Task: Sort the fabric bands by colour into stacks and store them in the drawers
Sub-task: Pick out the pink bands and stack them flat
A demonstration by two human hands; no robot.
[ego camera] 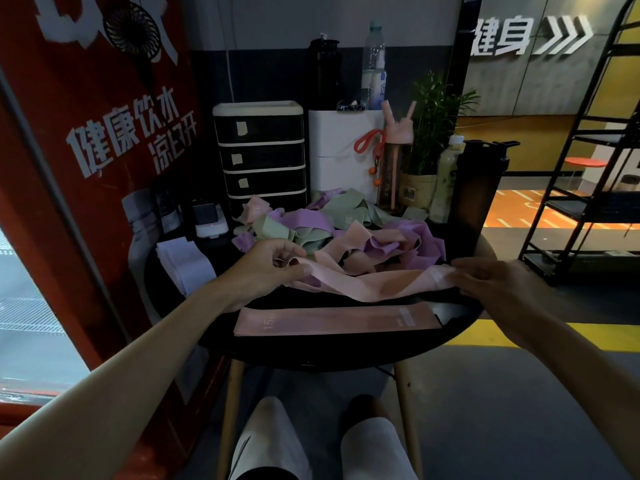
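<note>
A pink fabric band (374,285) hangs stretched between my two hands just above the round black table (346,355). My left hand (273,268) pinches its left end and my right hand (491,278) pinches its right end. Below it, a flat pink band (336,320) lies on the table near the front edge. Behind the held band sits a loose pile of pink, purple and green bands (346,226). A black drawer unit with cream trim (261,154) stands at the back left, all its drawers closed.
White boxes (343,150), a pink bottle (398,157), a potted plant (429,140) and dark bottles (479,188) crowd the back right. A white device (211,226) and folded paper (183,261) lie at the left. A red panel (86,168) stands left, a black rack (588,188) right.
</note>
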